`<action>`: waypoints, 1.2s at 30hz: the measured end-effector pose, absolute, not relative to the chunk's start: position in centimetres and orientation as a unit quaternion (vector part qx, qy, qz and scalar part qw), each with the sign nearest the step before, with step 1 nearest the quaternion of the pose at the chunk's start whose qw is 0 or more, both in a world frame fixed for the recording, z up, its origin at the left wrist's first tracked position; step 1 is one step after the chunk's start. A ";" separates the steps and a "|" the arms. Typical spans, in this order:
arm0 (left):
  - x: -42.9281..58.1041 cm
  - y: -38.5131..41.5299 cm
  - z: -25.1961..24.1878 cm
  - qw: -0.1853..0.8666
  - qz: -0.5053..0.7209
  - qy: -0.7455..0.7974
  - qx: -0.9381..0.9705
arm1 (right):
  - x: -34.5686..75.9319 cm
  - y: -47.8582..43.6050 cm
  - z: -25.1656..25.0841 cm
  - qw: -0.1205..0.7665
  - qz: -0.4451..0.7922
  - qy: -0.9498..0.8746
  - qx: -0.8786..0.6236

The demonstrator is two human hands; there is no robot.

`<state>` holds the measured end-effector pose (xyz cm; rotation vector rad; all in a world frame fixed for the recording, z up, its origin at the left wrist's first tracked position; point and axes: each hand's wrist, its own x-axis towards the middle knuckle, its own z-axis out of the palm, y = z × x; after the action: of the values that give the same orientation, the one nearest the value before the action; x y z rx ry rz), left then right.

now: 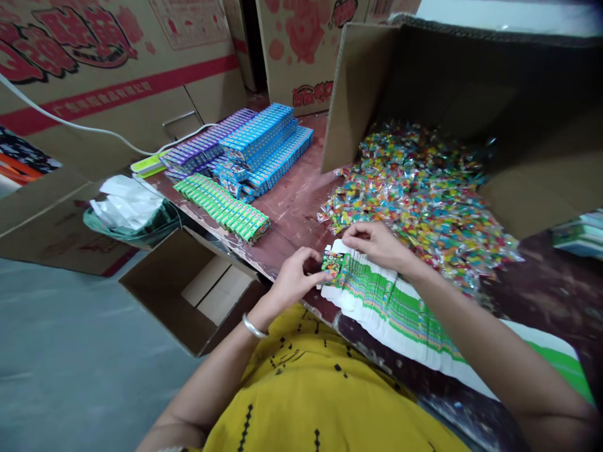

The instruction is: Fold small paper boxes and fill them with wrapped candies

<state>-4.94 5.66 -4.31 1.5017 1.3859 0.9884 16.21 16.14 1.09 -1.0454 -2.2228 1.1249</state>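
Note:
My left hand (298, 276) grips a small printed green carton (333, 266) by its left side, thumb in front and fingers behind. At the carton's upper edge is my right hand (375, 246), its thumb and index finger pinched together by a white flap; whether they hold it is too small to tell. The carton sits at the near-left end of a long fanned row of flat green-and-white cartons (400, 314), which runs right beneath my right forearm. Beyond my right hand lies a heap of small clear packets of colourful candy (405, 188).
A large cardboard box (346, 94) lies open around the packets. Left on the red table (287, 216) stand rows of green boxes (221, 207), blue boxes (268, 147) and purple boxes (207, 141). Below the edge are an open carton (160, 295) and a green basket (141, 235) with white plastic.

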 end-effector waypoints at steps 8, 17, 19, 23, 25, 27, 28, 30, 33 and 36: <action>-4.8 5.4 -2.1 0.786 0.441 0.264 0.342 | 15.3 13.8 4.1 0.311 0.471 -0.761 -0.321; -4.7 5.7 -2.5 0.751 0.505 0.265 0.333 | 16.2 10.7 4.9 0.230 0.289 -0.877 -0.307; -4.6 5.6 -2.4 0.739 0.508 0.280 0.341 | 16.3 10.8 5.1 0.193 0.345 -0.864 -0.311; -4.2 5.1 -2.0 0.724 0.479 0.296 0.399 | 16.4 12.0 6.2 0.142 0.457 -0.827 -0.294; -4.0 5.0 -1.8 0.710 0.472 0.314 0.419 | 16.4 12.3 6.6 0.128 0.478 -0.820 -0.287; -3.7 4.9 -1.7 0.690 0.495 0.334 0.409 | 16.3 12.2 6.6 0.170 0.480 -0.806 -0.302; -3.6 5.0 -1.8 0.676 0.518 0.343 0.396 | 16.2 12.1 6.3 0.215 0.479 -0.789 -0.319; -3.1 5.2 -1.9 0.637 0.573 0.362 0.367 | 16.0 11.6 5.6 0.300 0.480 -0.745 -0.353; -2.3 5.3 -2.0 0.579 0.634 0.386 0.338 | 15.4 11.0 4.0 0.320 0.478 -0.730 -0.369; -1.6 5.2 -1.7 0.510 0.673 0.422 0.330 | 14.7 10.5 2.6 0.326 0.457 -0.735 -0.381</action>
<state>-1.58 5.17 -1.74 0.7946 1.0168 1.6193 14.74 10.54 2.57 -0.9984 -1.9255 1.1981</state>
